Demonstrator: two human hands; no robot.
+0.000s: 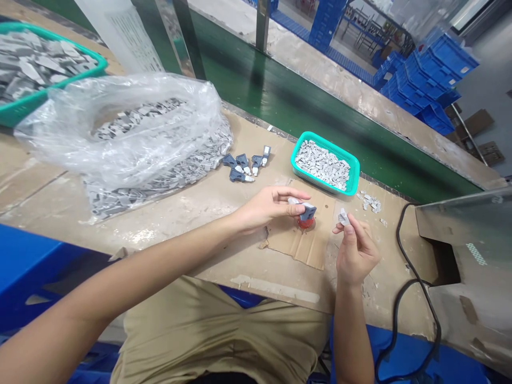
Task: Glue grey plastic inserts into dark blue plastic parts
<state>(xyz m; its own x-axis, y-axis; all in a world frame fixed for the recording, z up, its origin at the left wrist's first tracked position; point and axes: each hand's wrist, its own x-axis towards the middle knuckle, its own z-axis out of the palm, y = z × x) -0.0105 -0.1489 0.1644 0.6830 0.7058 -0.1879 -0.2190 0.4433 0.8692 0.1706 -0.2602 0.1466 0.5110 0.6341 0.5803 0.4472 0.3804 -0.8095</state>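
Between the thumb and fingers of my left hand (266, 208) is a dark grey plastic part (308, 212) with a pale piece at its near end. It is held just over a small red round object (306, 223) on a cardboard piece (296, 240); whether they touch I cannot tell. My right hand (356, 248) pinches a small light grey plastic piece (343, 216), a little right of the dark part. Several dark grey parts with white tips (242, 166) lie beyond my left hand. A teal basket (356, 184) of small light grey pieces stands behind both hands.
At left sits a clear plastic bag (160, 154) full of grey pieces, beside a larger teal basket (100, 64). Loose pale pieces (370, 202) lie right of the small basket. A black cable (400, 234) runs by a metal box (472, 256). A green conveyor (256, 101) crosses behind.
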